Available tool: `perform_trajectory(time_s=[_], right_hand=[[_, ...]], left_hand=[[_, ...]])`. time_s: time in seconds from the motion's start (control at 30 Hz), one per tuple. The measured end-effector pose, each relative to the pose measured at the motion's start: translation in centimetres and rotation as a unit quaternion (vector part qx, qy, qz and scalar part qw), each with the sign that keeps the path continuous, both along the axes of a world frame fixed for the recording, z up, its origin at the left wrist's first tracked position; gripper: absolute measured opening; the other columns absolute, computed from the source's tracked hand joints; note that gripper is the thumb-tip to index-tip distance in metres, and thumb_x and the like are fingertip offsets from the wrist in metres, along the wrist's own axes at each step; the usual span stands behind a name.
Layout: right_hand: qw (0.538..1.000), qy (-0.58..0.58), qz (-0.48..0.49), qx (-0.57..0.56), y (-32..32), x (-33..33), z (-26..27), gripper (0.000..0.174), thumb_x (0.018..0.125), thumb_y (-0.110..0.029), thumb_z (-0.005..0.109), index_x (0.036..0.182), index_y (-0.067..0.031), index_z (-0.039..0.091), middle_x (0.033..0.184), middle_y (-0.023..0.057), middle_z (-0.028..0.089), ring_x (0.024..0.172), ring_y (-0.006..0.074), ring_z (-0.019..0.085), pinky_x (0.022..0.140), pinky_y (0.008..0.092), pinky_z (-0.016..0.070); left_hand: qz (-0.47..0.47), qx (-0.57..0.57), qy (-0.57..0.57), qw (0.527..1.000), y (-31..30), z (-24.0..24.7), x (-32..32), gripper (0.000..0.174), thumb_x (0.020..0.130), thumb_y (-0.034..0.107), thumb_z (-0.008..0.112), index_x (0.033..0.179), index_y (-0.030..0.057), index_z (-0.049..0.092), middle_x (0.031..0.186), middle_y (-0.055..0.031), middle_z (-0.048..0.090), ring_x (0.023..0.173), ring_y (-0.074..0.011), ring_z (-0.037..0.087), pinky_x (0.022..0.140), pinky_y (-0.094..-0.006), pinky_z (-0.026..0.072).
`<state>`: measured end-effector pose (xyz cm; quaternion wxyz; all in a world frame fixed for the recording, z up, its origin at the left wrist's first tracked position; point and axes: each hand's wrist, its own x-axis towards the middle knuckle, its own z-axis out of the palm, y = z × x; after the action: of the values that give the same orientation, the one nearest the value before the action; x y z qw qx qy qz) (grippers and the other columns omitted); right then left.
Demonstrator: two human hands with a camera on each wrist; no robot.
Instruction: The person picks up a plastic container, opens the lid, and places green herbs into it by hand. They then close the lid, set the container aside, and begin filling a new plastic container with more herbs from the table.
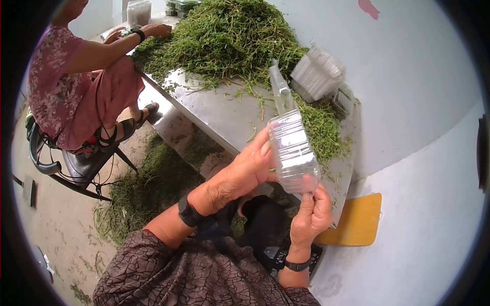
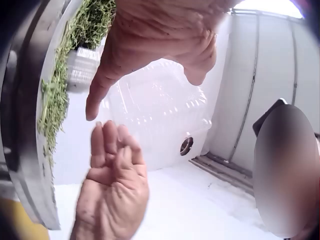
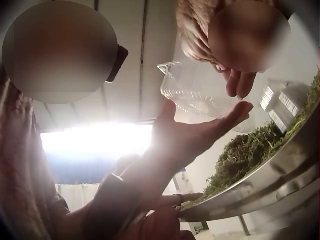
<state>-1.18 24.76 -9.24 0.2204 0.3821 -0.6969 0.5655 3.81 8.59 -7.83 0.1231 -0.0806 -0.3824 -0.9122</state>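
- From my distant seat I see a grey metal table [image 1: 219,109] with a silvery rim; I place everything by it.
- Above the table's near edge is a clear, ribbed, rectangular plastic container [image 1: 295,153], raised in both hands. A narrow clear plastic part [image 1: 282,92] juts from its upper end, over the tabletop.
- My view of the left hand [image 1: 242,171], also over that edge, has its thumb and forefinger spread wide and fairly straight, supporting the container; I can't make out the other fingers well.
- The right hand [image 1: 311,217], close by the table's near corner, pinches the container's lower end between thumb and bent fingers.
- I see a dark band [image 1: 189,211] on the left wrist and another [image 1: 297,265] on the right.
- On the tabletop, toward its back, lies a large heap of leafy green stems [image 1: 235,38], trailing down toward the corner.
- On the table beside the heap is a tilted stack of clear plastic containers [image 1: 321,71].
- A flat yellow board [image 1: 354,219] with rounded corners shows just beyond the table's near corner.
- At the table's left side I have a second person in a pink floral top [image 1: 56,76], sitting on a black chair [image 1: 81,163], one hand at the heap's edge.
- Loose green cuttings [image 1: 145,188] cover the floor beside and below the table.
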Motion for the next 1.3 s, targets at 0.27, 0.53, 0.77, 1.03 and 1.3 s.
perform_trajectory(time_s=[0.27,0.53,0.77,1.03,1.3], right_hand=[[0.999,-0.016,0.037,0.014,0.8,0.6,-1.4,0.017,0.086,0.011,0.05,0.098,0.0029,0.059,0.108,0.0196,0.065,0.091,0.025,0.067,0.082,0.0334,0.0532],[0.996,-0.015,0.014,0.082,1.5,1.5,-2.0,0.024,0.085,0.0,0.058,0.109,0.0019,0.06,0.118,0.0209,0.061,0.092,0.0232,0.066,0.079,0.0314,0.0525],[0.998,0.007,0.05,0.033,2.0,2.4,-0.8,0.029,0.086,-0.008,0.065,0.112,0.0029,0.06,0.124,0.0233,0.057,0.085,0.0244,0.068,0.07,0.029,0.0554],[0.995,-0.011,0.086,0.057,3.2,2.7,-1.3,0.022,0.089,-0.009,0.063,0.106,0.0055,0.063,0.105,0.0167,0.066,0.081,0.0189,0.065,0.074,0.0301,0.0541],[0.998,0.01,0.016,0.063,2.2,1.9,-0.5,0.014,0.083,-0.006,0.069,0.095,0.0011,0.066,0.096,0.0133,0.068,0.078,0.0218,0.067,0.069,0.0287,0.0528]], left_hand=[[0.009,-0.025,0.018,0.999,0.3,-0.9,1.5,0.105,0.074,0.054,0.073,0.15,0.0157,0.011,0.147,-0.0181,0.027,0.134,-0.0369,0.032,0.105,-0.0536,0.0354],[0.086,-0.143,-0.022,0.986,0.8,-0.1,2.7,0.086,0.073,0.029,0.071,0.143,0.0018,0.028,0.139,-0.0153,0.037,0.129,-0.0297,0.041,0.102,-0.0435,0.0395],[0.17,-0.258,-0.016,0.951,1.7,-0.6,2.9,0.091,0.069,0.026,0.072,0.144,0.0032,0.026,0.136,-0.012,0.039,0.13,-0.0223,0.036,0.105,-0.0357,0.0329],[0.225,-0.362,0.038,0.904,1.6,-2.9,2.6,0.094,0.07,0.031,0.073,0.146,0.0043,0.024,0.145,-0.0129,0.029,0.136,-0.0238,0.027,0.11,-0.0383,0.0242],[0.197,-0.316,0.02,0.928,1.3,-4.6,2.1,0.091,0.073,0.03,0.074,0.147,0.0099,0.025,0.15,-0.0193,0.021,0.141,-0.0314,0.021,0.111,-0.0444,0.0247]])
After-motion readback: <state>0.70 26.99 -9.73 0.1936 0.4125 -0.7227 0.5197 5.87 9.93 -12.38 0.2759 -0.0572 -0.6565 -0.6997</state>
